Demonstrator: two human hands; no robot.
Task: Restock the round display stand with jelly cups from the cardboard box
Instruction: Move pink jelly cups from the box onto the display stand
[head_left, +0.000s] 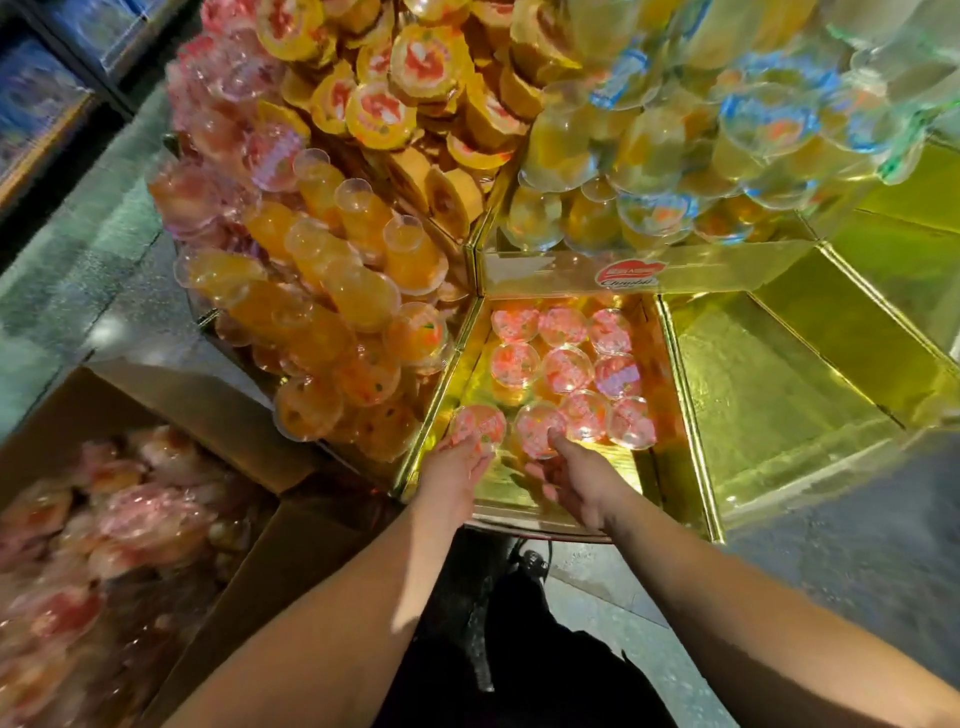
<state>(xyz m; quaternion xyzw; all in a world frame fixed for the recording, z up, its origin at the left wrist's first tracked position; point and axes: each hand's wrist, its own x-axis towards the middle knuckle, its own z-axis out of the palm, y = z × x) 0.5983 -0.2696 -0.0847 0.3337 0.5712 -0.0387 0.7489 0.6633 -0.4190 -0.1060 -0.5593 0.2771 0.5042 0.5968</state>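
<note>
A: Where are the hands?

B: Both reach into the gold compartment (524, 488) of the round stand (810, 395), the one straight ahead at twelve o'clock from the person. The left hand (457, 467) has its fingers curled round the near edge of a pink-lidded jelly cup (478, 423) at the compartment's near left corner, about seven o'clock within it. Whether that cup already rests on the floor of the compartment, I cannot tell.

A: And the right?

B: The right hand (576, 480) has its thumb (558, 441) lying on the near rim of a second cup (540, 428), just to the right of the first. Its other fingers are tucked low, beneath the cup's near side; the grip looks like a pinch, though the fingertips are partly hidden.

A: What else sits in that compartment?

B: Rows of pink-lidded cups (566, 358) stand lid-up, filling the far half, close together and touching in places. The near strip of gold floor is bare.

A: The box?

B: The cardboard box (249, 571) is open at about eight o'clock, on the floor beside the stand, with a heap of pink cups (104, 519) inside, blurred.

A: Around the stand?

B: At ten o'clock, a pile of orange cups (332, 312); at one o'clock, pale yellow cups with blue lids (675, 156). The gold compartment (779, 415) at three o'clock holds nothing.
</note>
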